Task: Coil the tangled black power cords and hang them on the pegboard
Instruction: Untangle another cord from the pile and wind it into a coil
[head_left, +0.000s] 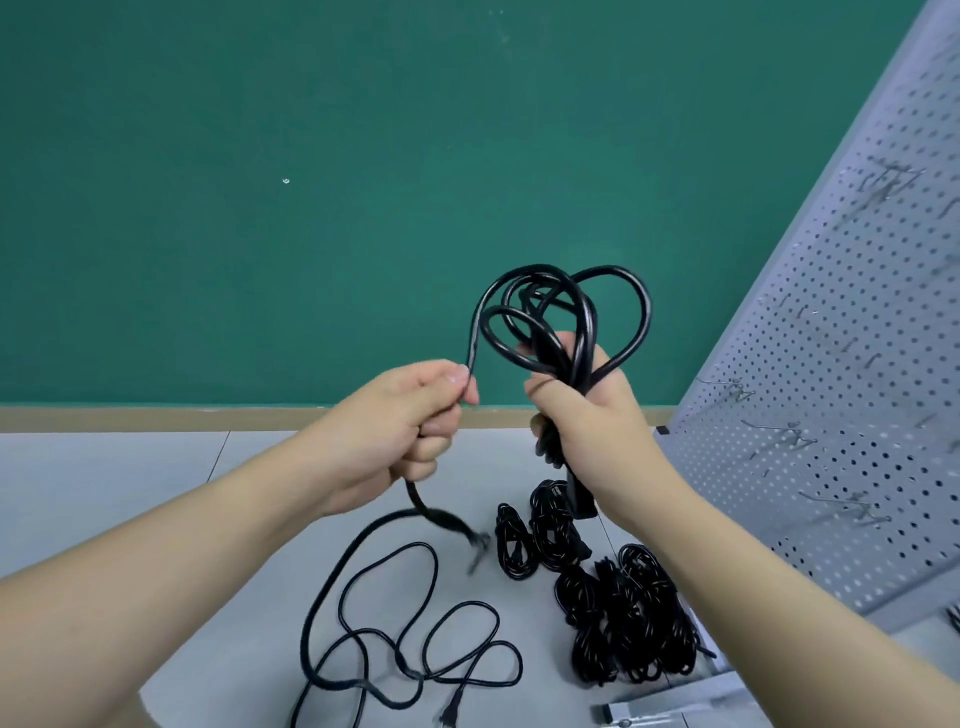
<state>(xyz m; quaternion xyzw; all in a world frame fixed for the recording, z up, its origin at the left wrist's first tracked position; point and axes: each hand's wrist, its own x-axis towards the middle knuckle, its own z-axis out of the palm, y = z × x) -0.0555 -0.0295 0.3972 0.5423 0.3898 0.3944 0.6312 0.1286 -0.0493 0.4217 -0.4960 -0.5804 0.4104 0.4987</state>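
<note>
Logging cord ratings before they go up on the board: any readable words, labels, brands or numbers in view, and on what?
None can be read.
Black power cord coiled in the right hand: no print visible.
Bundled black cords on the grey floor: pale flecks only.
Grey perforated metal pegboard: unmarked.

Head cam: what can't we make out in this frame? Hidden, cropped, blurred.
- Head view: cord end below the left hand is motion-blurred; connector type unreadable.
- Coil in the right hand: palm and fingers hide how the loops cross.
- Pegboard: hooks are blurred; right edge crops it.
- Loose cord on the table: bottom edge cuts it.
</note>
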